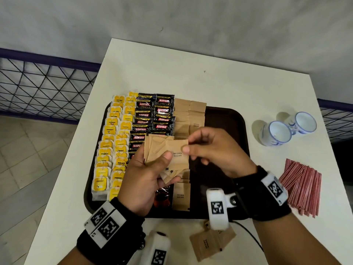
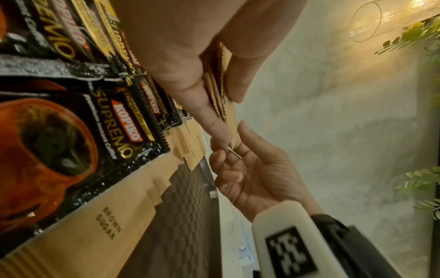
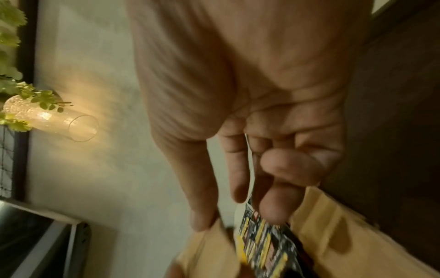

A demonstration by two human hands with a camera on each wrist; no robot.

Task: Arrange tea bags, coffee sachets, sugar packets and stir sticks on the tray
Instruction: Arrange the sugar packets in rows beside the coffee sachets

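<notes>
A dark brown tray [image 1: 229, 119] carries columns of yellow tea bags [image 1: 112, 142], black coffee sachets [image 1: 154, 115] and brown sugar packets [image 1: 189, 115]. My left hand [image 1: 168, 167] grips a fanned stack of sugar packets [image 1: 164, 152] above the tray's middle, thumb on top. My right hand [image 1: 188, 144] pinches the right edge of the top packet between thumb and forefinger. In the left wrist view the stack [image 2: 215, 75] sits between thumb and fingers, and the right hand [image 2: 238, 143] meets its tip. Red-and-white stir sticks [image 1: 301, 186] lie heaped on the table, right of the tray.
Two white-and-blue cups [image 1: 277, 132] stand on the table beyond the stir sticks. A few loose sugar packets [image 1: 210, 243] lie by the table's near edge, next to a black cable. The tray's right third shows bare. A wire fence runs behind the table.
</notes>
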